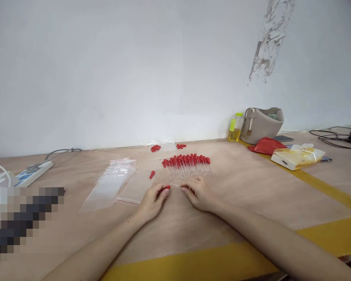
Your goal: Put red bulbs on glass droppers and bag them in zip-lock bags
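My left hand point(154, 200) pinches a red rubber bulb point(167, 187) between thumb and fingers. Opposite it, my right hand point(199, 193) grips a thin clear glass dropper tube point(175, 185), whose free end points at the bulb. A small gap seems to lie between tube and bulb. Just beyond my hands, a row of assembled droppers point(190, 166) lies side by side, red bulbs at the far end and clear tubes toward me. One loose red bulb point(152, 174) rests left of the row. Two small piles of red bulbs point(155, 148) lie near the wall.
Clear zip bags point(111, 183) lie flat on the left, near a white power strip point(35, 173). At the back right stand a bottle of yellow liquid point(235, 128) and a grey bag point(261, 127). A red pouch point(266, 146) and a tissue pack point(296, 157) lie in front.
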The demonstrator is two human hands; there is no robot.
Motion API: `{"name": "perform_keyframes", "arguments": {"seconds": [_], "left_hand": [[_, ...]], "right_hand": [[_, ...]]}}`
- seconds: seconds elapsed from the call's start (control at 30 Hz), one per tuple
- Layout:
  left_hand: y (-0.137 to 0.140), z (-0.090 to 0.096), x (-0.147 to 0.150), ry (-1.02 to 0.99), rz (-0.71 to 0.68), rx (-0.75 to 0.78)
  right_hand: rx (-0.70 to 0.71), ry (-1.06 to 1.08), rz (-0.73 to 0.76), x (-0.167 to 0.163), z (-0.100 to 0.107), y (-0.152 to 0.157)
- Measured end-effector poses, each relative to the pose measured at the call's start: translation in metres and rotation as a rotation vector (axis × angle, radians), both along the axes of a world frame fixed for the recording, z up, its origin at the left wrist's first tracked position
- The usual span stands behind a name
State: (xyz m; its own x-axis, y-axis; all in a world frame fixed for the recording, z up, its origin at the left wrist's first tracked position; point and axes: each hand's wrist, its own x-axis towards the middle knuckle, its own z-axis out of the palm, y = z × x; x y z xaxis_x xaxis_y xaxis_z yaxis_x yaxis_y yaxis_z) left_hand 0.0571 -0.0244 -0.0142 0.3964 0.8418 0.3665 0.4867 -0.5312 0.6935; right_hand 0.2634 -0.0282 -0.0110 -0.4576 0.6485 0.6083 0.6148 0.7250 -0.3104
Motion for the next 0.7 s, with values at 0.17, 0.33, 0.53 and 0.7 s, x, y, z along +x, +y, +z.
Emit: {"name": "perform_keyframes", "arguments": {"seconds": [0.17,0.33,0.53,0.7], "left_hand": [[0.0001,0.0005,0.0008,-0.003,-0.002,-0.002],[-0.0001,0.0003,0.0012,0.019,0.050,0.001],[-0.0042,0.0008,-0.0001,0.070,0.031,0.064],[-0.0081,0.0058,0.0004,0.178,-0.035,0.063]], "right_hand": [[-0.019,-0.023,0.032,0.0007,-0.0043,0.0031],[-0.071,-0.016,0.060,0.0001,-0.0073,0.0040],[-0.048,-0.064,0.092,0.0016,-0.0042,0.0070],[0.109,-0.192,0.055,0.0039,-0.0005,0.0088]]}}
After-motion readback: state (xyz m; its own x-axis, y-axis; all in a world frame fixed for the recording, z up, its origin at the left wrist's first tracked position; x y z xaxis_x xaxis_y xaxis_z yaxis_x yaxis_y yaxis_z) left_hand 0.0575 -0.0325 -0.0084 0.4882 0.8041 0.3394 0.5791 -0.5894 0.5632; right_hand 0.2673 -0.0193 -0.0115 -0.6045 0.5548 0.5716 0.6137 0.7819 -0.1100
